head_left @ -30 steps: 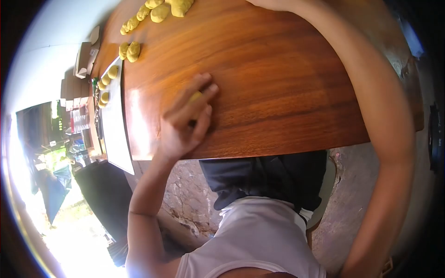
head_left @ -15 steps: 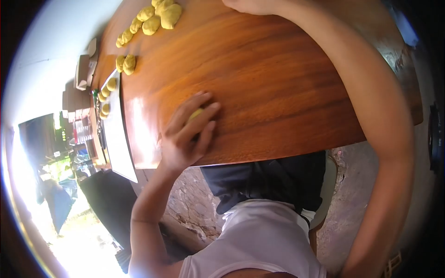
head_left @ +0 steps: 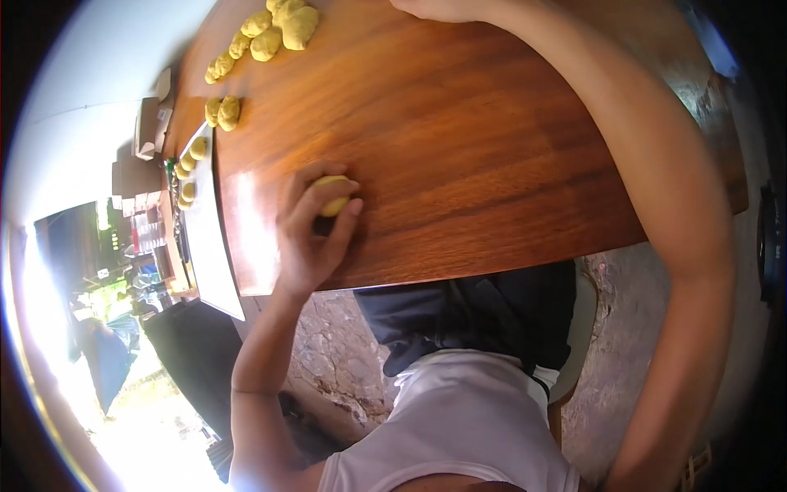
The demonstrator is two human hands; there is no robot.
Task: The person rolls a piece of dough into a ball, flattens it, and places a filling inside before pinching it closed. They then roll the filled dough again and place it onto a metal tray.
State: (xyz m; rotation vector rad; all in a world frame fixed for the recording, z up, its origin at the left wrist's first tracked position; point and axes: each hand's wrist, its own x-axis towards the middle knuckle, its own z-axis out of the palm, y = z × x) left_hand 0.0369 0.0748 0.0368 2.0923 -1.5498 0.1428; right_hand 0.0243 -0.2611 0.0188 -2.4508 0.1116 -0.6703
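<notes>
On the wooden table (head_left: 492, 164) my left hand (head_left: 310, 234) has its fingers curled round a yellow dough ball (head_left: 332, 195), whose smooth top shows between thumb and fingers. My right arm reaches across the table's right side, and my right hand (head_left: 434, 8) rests near the top edge of the view, where its fingers are cut off. Left of that hand lie several rough yellow dough lumps (head_left: 265, 44) in a cluster. Two more lumps (head_left: 229, 113) sit apart, closer to a white tray (head_left: 215, 246).
Several smooth dough balls (head_left: 198, 148) rest on the tray at the table's left edge. Beyond it stand cardboard boxes (head_left: 146, 127) and a dark surface (head_left: 184, 353) beside a bright opening. The table's front edge runs just above my lap.
My left hand has drawn slightly left, and its fingers have gone from lying over the dough ball to gripping its side, so more of it shows. My right hand has barely moved.
</notes>
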